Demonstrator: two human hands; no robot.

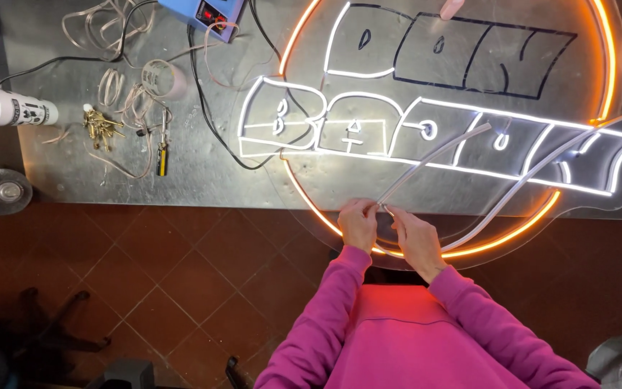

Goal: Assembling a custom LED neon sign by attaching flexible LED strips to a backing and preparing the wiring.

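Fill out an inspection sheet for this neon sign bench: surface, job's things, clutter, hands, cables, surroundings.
Surface: metal table, scuffed, bearing everything.
Job's things: round neon sign overhanging the table's near edge, orange ring and white letter outlines lit; loose unlit strip lying across it.
Clutter: brass fittings, small screwdriver, white tube, tape roll.
Hands: left hand and right hand pinch the strip's end together; another person's fingertip touches the sign's far edge.
Cables: black cable runs from blue box to the sign; clear wires tangled.
Surroundings: red tiled floor.
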